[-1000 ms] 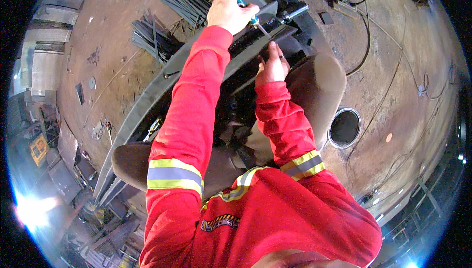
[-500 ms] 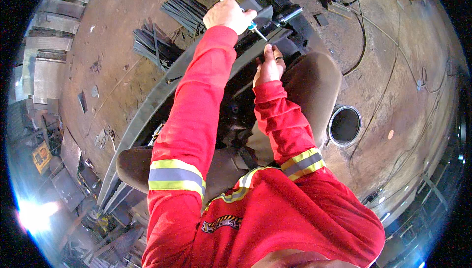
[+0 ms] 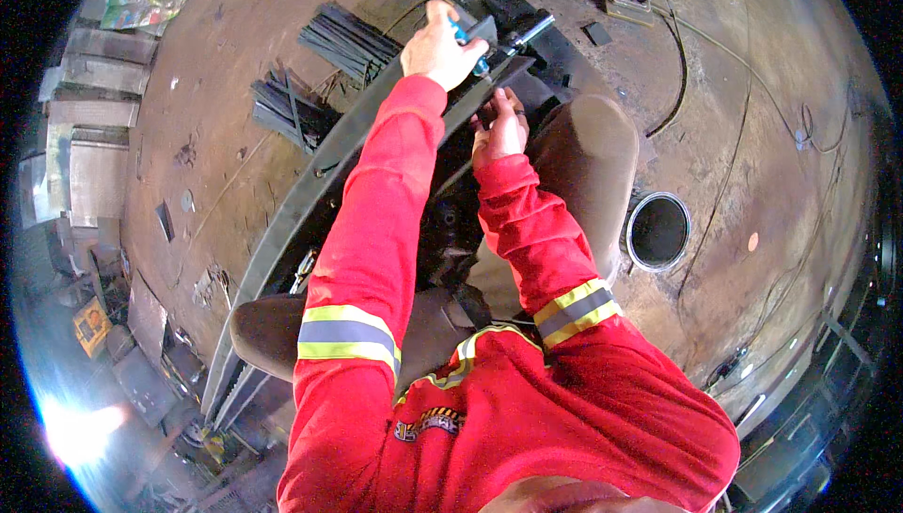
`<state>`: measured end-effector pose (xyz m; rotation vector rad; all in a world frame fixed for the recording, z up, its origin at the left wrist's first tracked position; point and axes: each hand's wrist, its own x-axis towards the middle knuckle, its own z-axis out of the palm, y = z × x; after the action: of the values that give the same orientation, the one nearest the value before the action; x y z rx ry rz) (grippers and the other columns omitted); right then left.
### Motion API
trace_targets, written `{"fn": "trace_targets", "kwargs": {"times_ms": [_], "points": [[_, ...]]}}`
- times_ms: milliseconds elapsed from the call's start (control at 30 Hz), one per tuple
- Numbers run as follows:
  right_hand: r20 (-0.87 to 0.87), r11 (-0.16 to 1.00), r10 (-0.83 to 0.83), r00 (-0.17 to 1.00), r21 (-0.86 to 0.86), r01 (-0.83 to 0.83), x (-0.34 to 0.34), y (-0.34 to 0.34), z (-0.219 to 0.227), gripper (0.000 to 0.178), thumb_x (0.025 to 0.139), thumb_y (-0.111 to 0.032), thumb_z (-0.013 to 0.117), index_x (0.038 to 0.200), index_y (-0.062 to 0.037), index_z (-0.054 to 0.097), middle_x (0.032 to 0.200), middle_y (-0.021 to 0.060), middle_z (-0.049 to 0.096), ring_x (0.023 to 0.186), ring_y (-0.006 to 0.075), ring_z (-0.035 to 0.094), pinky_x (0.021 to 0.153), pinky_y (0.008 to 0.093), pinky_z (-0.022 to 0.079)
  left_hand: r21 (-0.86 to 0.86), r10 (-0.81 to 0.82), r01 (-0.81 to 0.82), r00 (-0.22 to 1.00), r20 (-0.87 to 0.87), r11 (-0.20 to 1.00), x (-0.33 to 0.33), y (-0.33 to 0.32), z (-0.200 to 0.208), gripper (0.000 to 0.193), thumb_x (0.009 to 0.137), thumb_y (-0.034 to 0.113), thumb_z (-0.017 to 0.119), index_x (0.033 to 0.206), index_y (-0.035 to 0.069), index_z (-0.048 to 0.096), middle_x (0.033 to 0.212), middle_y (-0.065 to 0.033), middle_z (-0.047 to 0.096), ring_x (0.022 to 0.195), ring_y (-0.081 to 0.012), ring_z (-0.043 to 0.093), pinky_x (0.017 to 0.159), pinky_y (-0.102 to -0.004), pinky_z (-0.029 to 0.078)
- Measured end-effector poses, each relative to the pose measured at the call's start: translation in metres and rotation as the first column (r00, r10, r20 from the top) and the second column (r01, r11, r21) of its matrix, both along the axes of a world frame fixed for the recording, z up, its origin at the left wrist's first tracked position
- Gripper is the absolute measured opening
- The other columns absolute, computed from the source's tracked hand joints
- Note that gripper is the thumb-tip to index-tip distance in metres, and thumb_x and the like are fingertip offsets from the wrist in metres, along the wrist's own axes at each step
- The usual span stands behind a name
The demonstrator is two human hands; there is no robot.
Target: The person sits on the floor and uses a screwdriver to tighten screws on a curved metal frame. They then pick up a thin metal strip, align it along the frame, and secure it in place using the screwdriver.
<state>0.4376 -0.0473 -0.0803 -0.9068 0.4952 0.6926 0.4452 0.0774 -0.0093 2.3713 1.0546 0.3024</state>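
My left hand [image 3: 440, 50] is closed around a screwdriver [image 3: 481, 68] with a blue handle, pointed down toward a long dark metal frame [image 3: 287, 207]. Just below its lower end, my right hand [image 3: 502, 129] is at the frame's edge with fingers curled. What those fingers hold, if anything, is hidden. A shiny metal cylinder [image 3: 534, 30] lies across the frame beyond both hands. The frame runs between my bent knees, curving from lower left to upper right.
Two bundles of dark metal strips [image 3: 346, 41] lie left of the frame on the stained floor. A round dark-filled tin [image 3: 658, 231] stands beside my right knee. Cables [image 3: 684, 80] trail over the floor at right. Metal plates [image 3: 99, 170] and scrap line the left side.
My left hand has tilted, and the screwdriver's shaft, plainly seen before, is now mostly out of sight. My right hand has shifted slightly left and down in the picture. The whole view has moved a little.
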Motion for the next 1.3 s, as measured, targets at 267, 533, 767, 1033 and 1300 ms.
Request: {"fn": "trace_targets", "kwargs": {"times_ms": [267, 533, 767, 1033, 1300], "points": [[0.041, 0.98, 0.124, 0.991, -0.159, -0.116, 0.009, 0.001, -0.032, 0.022, 0.098, -0.016, 0.049, 0.116, -0.0051, 0.054, 0.094, 0.0028, 0.062, 0.083, 0.0154, 0.059, 0.072, 0.0369, 0.049, 0.694, -0.495, 0.39, 0.867, -0.055, 0.606, -0.018, 0.0, 0.029, 0.049, 0.069, 0.016, 0.071, 0.115, 0.011, 0.053, 0.121, -0.0152, 0.054, 0.118, -0.0338, 0.05, 0.1, -0.0485, 0.039], [-0.081, 0.989, -0.091, 0.993, 0.109, 0.1, 0.001, 0.011, -0.037, 0.01, 0.096, -0.016, 0.054, 0.099, -0.0099, 0.061, 0.088, 0.002, 0.064, 0.079, 0.0156, 0.059, 0.069, 0.0315, 0.047, 0.443, -0.777, 0.871, 0.426, -0.464, 0.213, -0.007, 0.012, -0.002, 0.018, 0.08, 0.019, 0.061, 0.097, 0.013, 0.064, 0.093, -0.0047, 0.057, 0.1, -0.0226, 0.055, 0.098, -0.0421, 0.039], [-0.009, 0.99, -0.136, 0.991, -0.034, 0.136, -0.002, 0.025, -0.057, 0.023, 0.094, -0.013, 0.054, 0.116, -0.0039, 0.053, 0.092, 0.0037, 0.064, 0.074, 0.0147, 0.06, 0.065, 0.0294, 0.049, 0.351, -0.84, 0.931, 0.27, -0.471, 0.103, 0.019, 0.026, 0.003, 0.011, 0.077, 0.021, 0.067, 0.086, 0.015, 0.065, 0.081, -0.0029, 0.052, 0.089, -0.0214, 0.054, 0.086, -0.0394, 0.04], [0.128, 0.99, 0.017, 0.992, -0.141, 0.001, -0.01, 0.018, -0.032, 0.015, 0.097, -0.016, 0.054, 0.109, -0.0093, 0.057, 0.099, 0.0027, 0.063, 0.085, 0.0121, 0.058, 0.068, 0.0309, 0.051, 0.345, -0.834, 0.937, 0.227, -0.503, 0.046, 0.023, 0.029, 0.007, 0.015, 0.079, 0.023, 0.067, 0.091, 0.015, 0.067, 0.083, -0.0048, 0.054, 0.092, -0.024, 0.056, 0.097, -0.0451, 0.04], [0.187, 0.967, -0.023, 0.982, -0.245, 0.07, -0.01, 0.028, -0.045, 0.008, 0.089, -0.012, 0.066, 0.091, -0.0051, 0.063, 0.077, 0.0042, 0.063, 0.068, 0.013, 0.055, 0.063, 0.0298, 0.045, 0.356, -0.847, 0.934, 0.202, -0.492, 0.017, 0.024, 0.033, 0.012, 0.017, 0.077, 0.024, 0.069, 0.091, 0.015, 0.066, 0.084, -0.0047, 0.056, 0.091, -0.0241, 0.056, 0.095, -0.0448, 0.04]]}}
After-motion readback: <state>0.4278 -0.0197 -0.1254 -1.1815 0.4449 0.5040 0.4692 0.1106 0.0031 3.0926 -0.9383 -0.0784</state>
